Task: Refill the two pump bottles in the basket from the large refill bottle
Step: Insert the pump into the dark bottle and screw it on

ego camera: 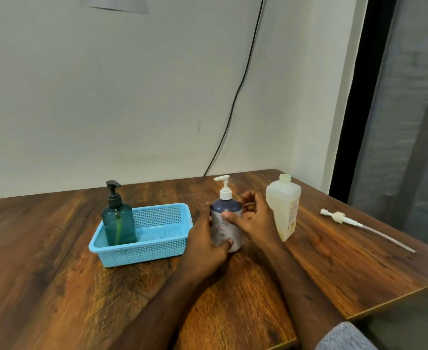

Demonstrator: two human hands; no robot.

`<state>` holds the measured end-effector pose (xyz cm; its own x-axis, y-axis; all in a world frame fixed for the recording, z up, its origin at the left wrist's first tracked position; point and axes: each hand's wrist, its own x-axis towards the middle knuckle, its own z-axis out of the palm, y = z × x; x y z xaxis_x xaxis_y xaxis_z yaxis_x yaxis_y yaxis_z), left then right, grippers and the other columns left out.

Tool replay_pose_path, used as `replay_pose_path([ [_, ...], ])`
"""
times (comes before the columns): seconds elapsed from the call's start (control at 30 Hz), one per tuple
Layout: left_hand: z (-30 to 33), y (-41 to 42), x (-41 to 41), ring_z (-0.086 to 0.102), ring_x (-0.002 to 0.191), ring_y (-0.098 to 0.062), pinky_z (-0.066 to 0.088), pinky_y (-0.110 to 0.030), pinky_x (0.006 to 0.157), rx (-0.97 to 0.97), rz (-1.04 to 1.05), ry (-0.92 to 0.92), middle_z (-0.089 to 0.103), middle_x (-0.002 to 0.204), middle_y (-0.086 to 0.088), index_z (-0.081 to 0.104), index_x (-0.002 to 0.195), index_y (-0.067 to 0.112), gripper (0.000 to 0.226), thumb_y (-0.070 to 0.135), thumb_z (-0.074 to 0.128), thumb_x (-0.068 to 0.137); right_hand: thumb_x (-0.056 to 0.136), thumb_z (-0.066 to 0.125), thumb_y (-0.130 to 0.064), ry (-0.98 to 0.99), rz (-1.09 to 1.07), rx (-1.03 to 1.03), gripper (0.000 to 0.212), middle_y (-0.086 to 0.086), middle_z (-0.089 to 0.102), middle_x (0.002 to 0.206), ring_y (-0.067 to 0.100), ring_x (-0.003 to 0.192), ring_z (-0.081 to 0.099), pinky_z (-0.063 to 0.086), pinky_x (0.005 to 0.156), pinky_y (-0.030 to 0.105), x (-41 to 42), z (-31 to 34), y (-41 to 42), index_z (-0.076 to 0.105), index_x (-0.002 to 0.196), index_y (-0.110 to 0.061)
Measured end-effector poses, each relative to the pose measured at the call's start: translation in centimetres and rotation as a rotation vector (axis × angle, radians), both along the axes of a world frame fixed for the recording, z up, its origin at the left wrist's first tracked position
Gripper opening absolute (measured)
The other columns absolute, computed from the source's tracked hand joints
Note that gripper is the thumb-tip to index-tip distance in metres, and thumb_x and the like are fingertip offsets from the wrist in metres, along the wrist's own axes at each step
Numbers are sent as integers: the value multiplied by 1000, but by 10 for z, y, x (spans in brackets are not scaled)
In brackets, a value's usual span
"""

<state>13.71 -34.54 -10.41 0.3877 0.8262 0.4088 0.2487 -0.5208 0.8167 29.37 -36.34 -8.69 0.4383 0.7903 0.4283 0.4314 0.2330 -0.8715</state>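
Both my hands are holding the dark purple plastic pump bottle (226, 221), just right of the blue mesh basket (142, 236).
My left hand (208, 245) is gripping it low and my right hand (254, 215) is curling round its shoulder; a careless twist of the white pump (224, 188) may tip it.

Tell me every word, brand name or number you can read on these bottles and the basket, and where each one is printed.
Nothing can be read.
Large refill bottle: a label with reddish print on its right side, too blurred.
Dark pump bottle, held by the left hand and right hand: faint marks on its pale label, too small.
Blue basket: a small reddish tag at its right rim, unreadable.
Teal pump bottle: no print visible.
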Motion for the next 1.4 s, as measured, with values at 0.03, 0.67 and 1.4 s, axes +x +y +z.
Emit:
replay_pose_path([
  [0.03,0,-5,-1,50,98,20,44,-2,76,0,-10,5,49,118,29,28,147,41,86,15,78,81,70,84,-38,2,25,18,52,-10,64,113,10,106,63,56,93,41,6,-2,-3,54,112,-32],
  [0.67,39,17,-100,62,65,-3,42,-15,58,406,319,193,64,69,16,63,74,28,16,28,75,84,63,89,-35,-327,-189,132,66,-10,58,112,8,100,58,53,88,29,-23,14,-8,54,120,-32],
  [1.4,68,50,-168,61,68,-6,50,-25,57,333,395,449,66,73,10,66,78,24,13,30,71,88,62,91,-17,-291,323,-136,74,-5,62,113,15,105,61,50,81,19,-98,39,62,52,124,-24],
])
